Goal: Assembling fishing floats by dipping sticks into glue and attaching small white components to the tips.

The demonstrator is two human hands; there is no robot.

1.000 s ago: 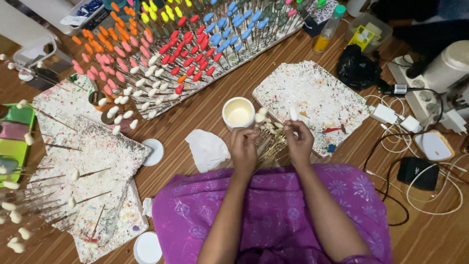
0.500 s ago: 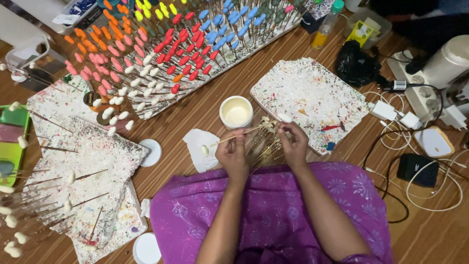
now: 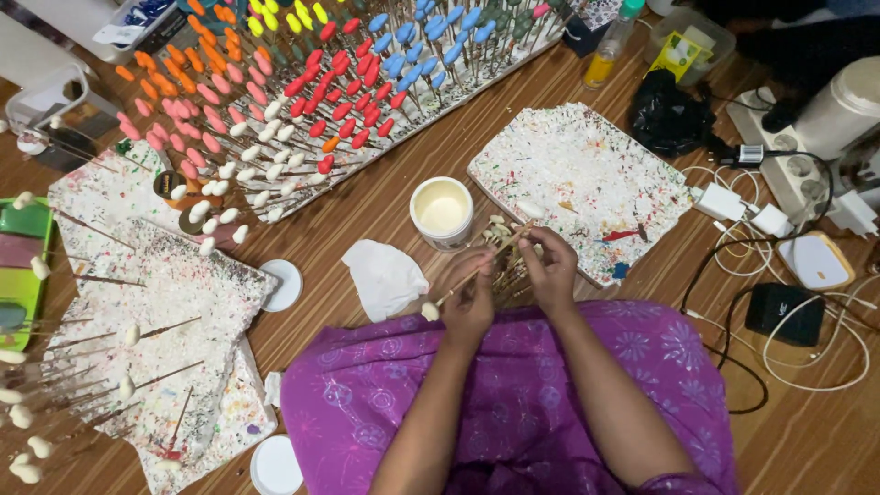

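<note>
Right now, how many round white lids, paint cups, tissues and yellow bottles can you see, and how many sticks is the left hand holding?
Round white lids: 2
Paint cup: 1
Tissue: 1
Yellow bottle: 1
Stick with a white tip, in the left hand: 1
Total: 6

Rack (image 3: 302, 101) cut off at far edge; green tray (image 3: 23, 266) cropped left; stick bundle (image 3: 504, 266) half hidden behind hands.
</note>
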